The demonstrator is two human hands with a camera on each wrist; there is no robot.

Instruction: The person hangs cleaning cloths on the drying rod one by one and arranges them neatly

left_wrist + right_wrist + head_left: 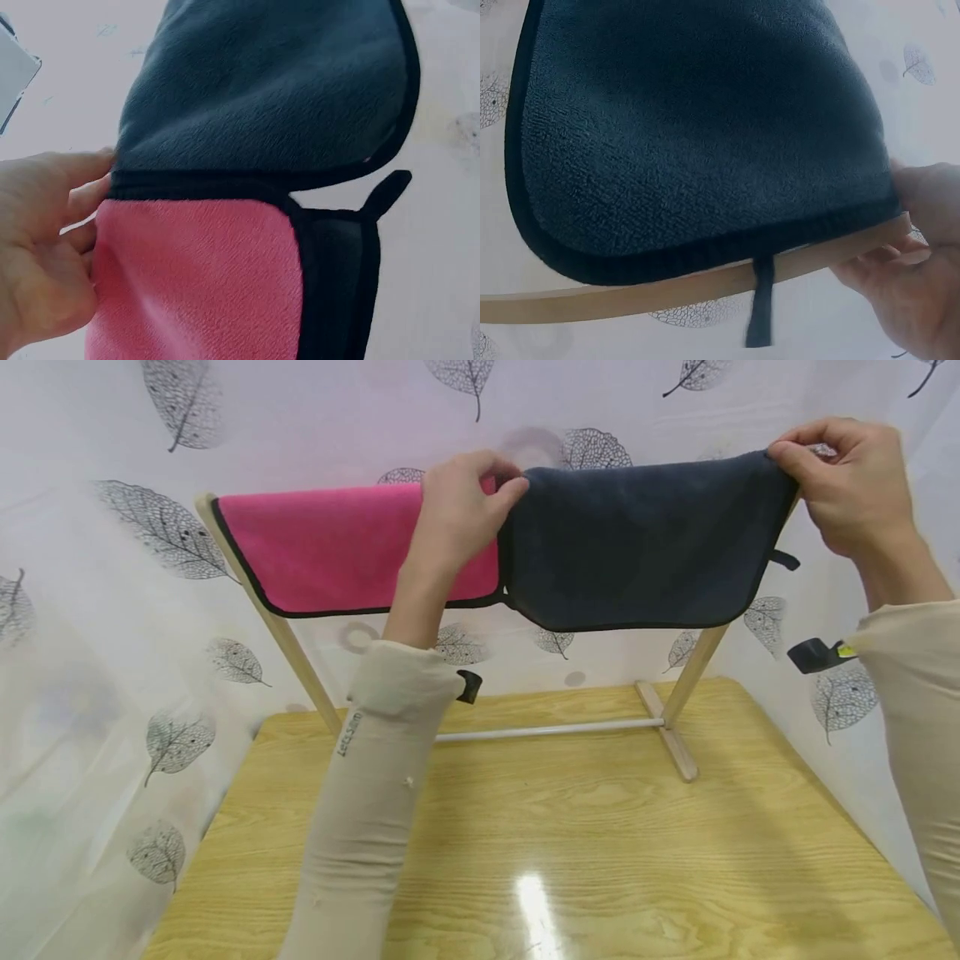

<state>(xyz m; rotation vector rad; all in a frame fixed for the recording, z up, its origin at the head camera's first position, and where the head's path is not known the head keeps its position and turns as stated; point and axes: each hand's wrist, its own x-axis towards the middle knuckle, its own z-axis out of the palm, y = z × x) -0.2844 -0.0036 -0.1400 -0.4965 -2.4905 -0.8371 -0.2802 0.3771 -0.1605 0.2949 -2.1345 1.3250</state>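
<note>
- The dark towel (637, 543) hangs over the top rail of the wooden rack (686, 681), stretched between the two grips, its long axis running along the rail from one hand to the other.
- The left hand (457, 514) pinches the towel's near-top corner, fingers and thumb closed on the hem; from this grip the cloth runs off to the right and hangs down below.
- The right hand (847, 485) pinches the opposite top corner, clamped on the edge at the rack's right post; the cloth runs leftward from it.
- Both hands are equally close, one at each end.
- The pink towel (352, 547) hangs on the same rail just left of the left grip, its bound edge touching or slightly overlapping the dark one, so there is no spare rail on that side.
- The hanging loop (761, 307) dangles below the right-hand corner.
- Below both grips lies open air, then the wooden surface (600, 860); a leaf-printed curtain (112, 568) stands close behind.
</note>
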